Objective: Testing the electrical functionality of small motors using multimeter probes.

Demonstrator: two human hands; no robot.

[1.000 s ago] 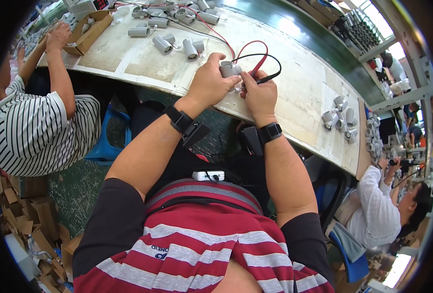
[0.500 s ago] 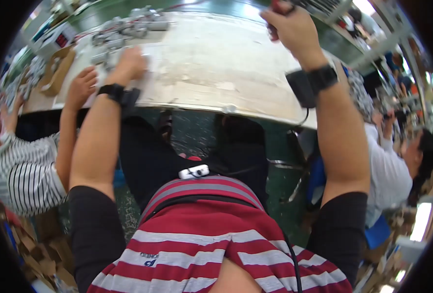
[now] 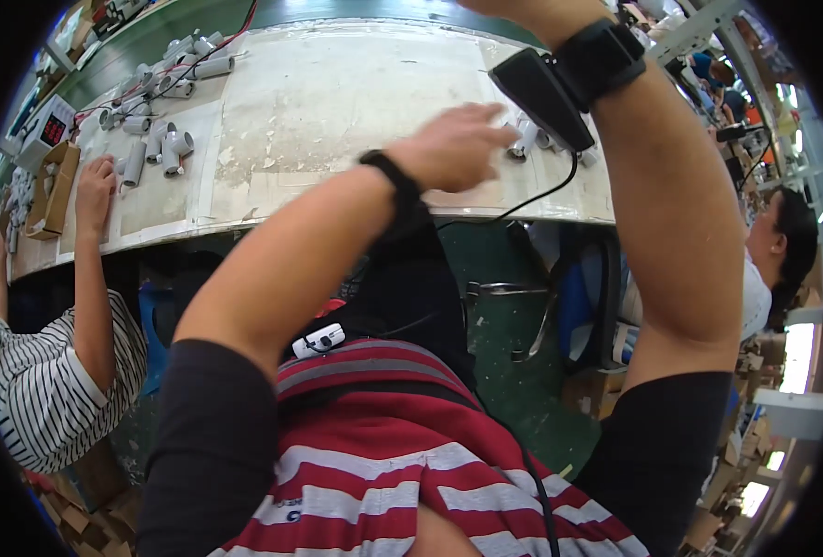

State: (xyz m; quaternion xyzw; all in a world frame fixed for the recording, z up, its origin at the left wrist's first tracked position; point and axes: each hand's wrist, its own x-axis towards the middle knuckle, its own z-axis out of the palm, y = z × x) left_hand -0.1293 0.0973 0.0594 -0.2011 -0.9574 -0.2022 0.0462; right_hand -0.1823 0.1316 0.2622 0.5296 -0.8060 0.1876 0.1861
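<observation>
My left hand (image 3: pixel 453 148) reaches across to the right above the worktable (image 3: pixel 309 111). Its fingers are stretched out, a little blurred, with nothing visible in them. Just past the fingertips lie a few grey cylindrical parts (image 3: pixel 523 139), partly covered by the black box on my right wrist. My right hand (image 3: pixel 527 11) is at the top edge, over the far side of the table; its fingers are cut off, so what they hold does not show. A black strap box (image 3: pixel 546 97) with a cable sits on that wrist.
Grey cylindrical parts with red and black wires (image 3: pixel 174 79) lie in a heap at the left. A cardboard box (image 3: pixel 54 190) and a white device with a red display (image 3: pixel 47 130) stand beyond. A co-worker's hand (image 3: pixel 96 190) rests near them. Another person (image 3: pixel 769 251) sits at right.
The view has swung to the right. My left hand has gone from beside the left heap to the right side. My right hand, earlier holding a dark red object, has risen past the top edge.
</observation>
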